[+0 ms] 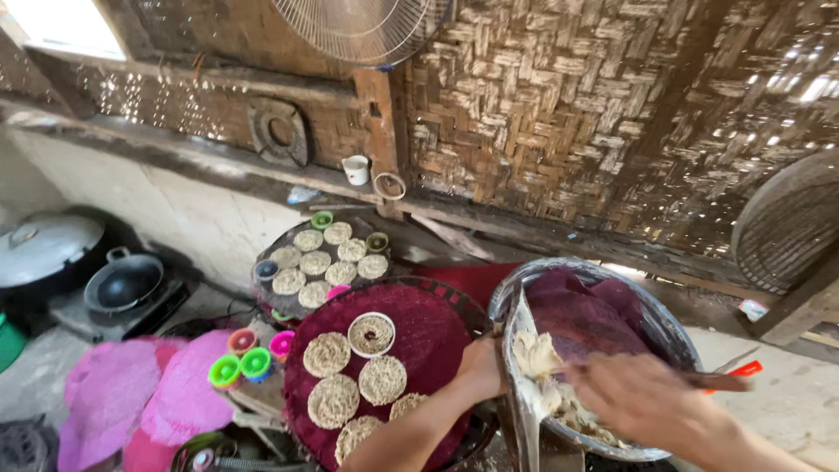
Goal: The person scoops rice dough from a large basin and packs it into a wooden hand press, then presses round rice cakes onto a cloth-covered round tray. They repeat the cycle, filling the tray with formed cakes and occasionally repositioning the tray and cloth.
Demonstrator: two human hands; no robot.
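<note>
My left hand (479, 369) grips the near rim of a metal bowl (673, 336) lined with purple cloth. Pale sticky rice (537, 358) lies inside the bowl. My right hand (642, 398) is blurred over the bowl and is closed on a tool with an orange handle (738, 373) that reaches into the rice. To the left of the bowl sits a round tray covered in dark red cloth (428, 332). It carries several flat round rice cakes (327, 354) and a white ring mould (371, 334) filled with rice.
A second dark tray (262, 293) behind holds more rice cakes and small coloured rings. Pink cloths (131, 393) and green and pink ring moulds (240, 365) lie at left. A black wok (122, 281) and a lidded pot (44, 249) stand far left. Woven bamboo wall behind.
</note>
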